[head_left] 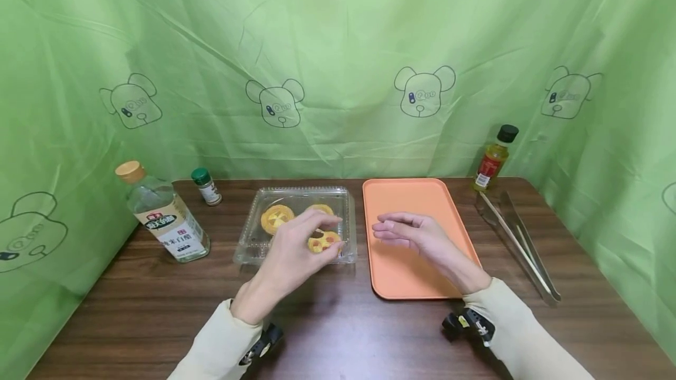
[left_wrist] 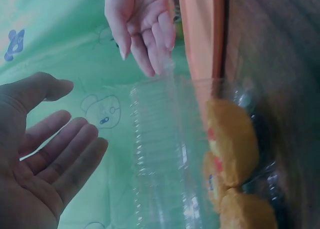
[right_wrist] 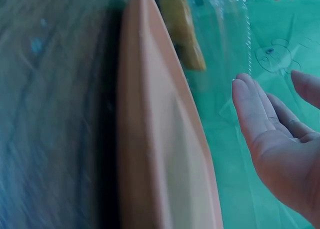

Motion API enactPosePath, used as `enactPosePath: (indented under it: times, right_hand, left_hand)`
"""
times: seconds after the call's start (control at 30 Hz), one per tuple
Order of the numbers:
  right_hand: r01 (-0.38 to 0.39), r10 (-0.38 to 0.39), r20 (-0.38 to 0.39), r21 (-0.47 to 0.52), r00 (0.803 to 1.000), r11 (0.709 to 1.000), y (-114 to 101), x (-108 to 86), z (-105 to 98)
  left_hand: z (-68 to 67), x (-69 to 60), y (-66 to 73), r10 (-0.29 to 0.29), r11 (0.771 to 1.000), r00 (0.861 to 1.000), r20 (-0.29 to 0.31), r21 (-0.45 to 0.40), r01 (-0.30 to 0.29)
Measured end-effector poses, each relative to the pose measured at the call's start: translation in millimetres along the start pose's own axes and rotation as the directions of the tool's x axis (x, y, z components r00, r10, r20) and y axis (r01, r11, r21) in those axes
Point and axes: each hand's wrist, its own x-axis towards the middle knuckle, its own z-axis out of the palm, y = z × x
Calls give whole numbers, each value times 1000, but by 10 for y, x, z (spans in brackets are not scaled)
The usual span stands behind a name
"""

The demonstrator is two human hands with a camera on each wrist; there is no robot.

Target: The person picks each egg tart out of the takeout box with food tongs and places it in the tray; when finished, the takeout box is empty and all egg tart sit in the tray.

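Note:
My left hand [head_left: 298, 245] hovers over a clear plastic box [head_left: 248, 239], its thumb and fingers apart with nothing between them. Inside the box lie egg tarts: a yellow one [head_left: 277, 219] at the left, one with red pieces [head_left: 324, 242] at the front, and another [head_left: 321, 210] partly hidden by my fingers. The left wrist view shows the box's clear wall [left_wrist: 160, 154] beside the tarts [left_wrist: 232, 141]. Above the orange tray [head_left: 406, 195] is my right hand [head_left: 417, 236], holding nothing, its fingers loosely bent. In the right wrist view this hand [right_wrist: 280, 144] is apart from the tray.
Metal tongs [head_left: 520, 245] lie right of the tray, with a red-labelled oil bottle [head_left: 492, 160] behind them. At the left stand a large vinegar bottle [head_left: 166, 216] and a small green-capped jar [head_left: 206, 186]. A green curtain [head_left: 343, 75] surrounds the wooden table [head_left: 327, 333].

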Motion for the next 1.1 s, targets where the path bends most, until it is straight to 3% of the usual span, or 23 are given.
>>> enactPosePath:
  times: [0.3, 0.5, 0.73, 1.1]
  right_hand:
    - [-26, 27, 66, -8, 997, 1000, 174, 49, 153]
    - [-78, 80, 97, -21, 992, 997, 246, 71, 244]
    - [-130, 132, 142, -21, 981, 991, 281, 41, 321]
    - [-161, 152, 187, 37, 971, 986, 267, -4, 454]
  left_hand:
    - [87, -69, 22, 22, 1000, 999, 25, 8, -22]
    - [140, -96, 22, 13, 1000, 997, 75, -18, -12]
    - [246, -180, 30, -29, 998, 994, 104, 55, 23]
    - [320, -242, 51, -26, 990, 995, 99, 138, 12]
